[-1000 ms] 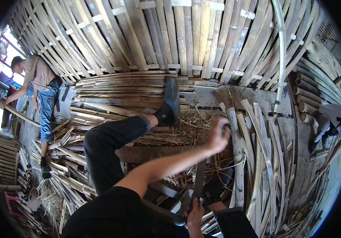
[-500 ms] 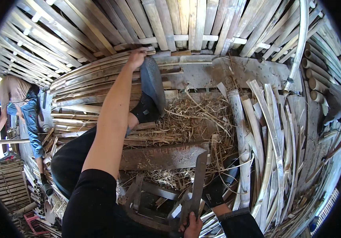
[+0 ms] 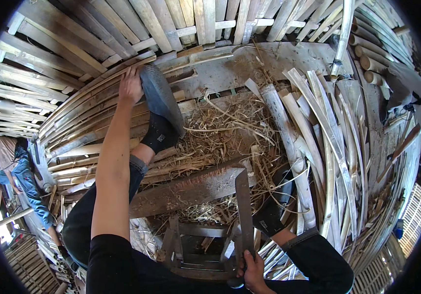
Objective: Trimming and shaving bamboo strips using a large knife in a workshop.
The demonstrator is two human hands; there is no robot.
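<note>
My left hand [image 3: 131,88] reaches far forward, its fingers stretched over the stacked bamboo strips [image 3: 85,108] beside my left shoe [image 3: 159,90]. No strip is visibly raised in it. Close to my body, my right hand [image 3: 254,269] is closed round the handle of a machete [image 3: 243,201]. The machete's dark blade points up and away from me. Just left of its tip, a worn wooden beam [image 3: 186,192] lies slantwise above a low wooden frame [image 3: 203,272].
Bamboo shavings [image 3: 225,122] cover the ground between my feet. Split bamboo strips [image 3: 335,147] pile up on the right, with bamboo poles [image 3: 367,61] behind. A slatted bamboo wall [image 3: 205,22] stands ahead. Another person [image 3: 12,161] bends over at the far left.
The view has turned and shifted, so most things sit further left. My left hand has come slightly back along the strips from their end. My right hand still holds the machete upright.
</note>
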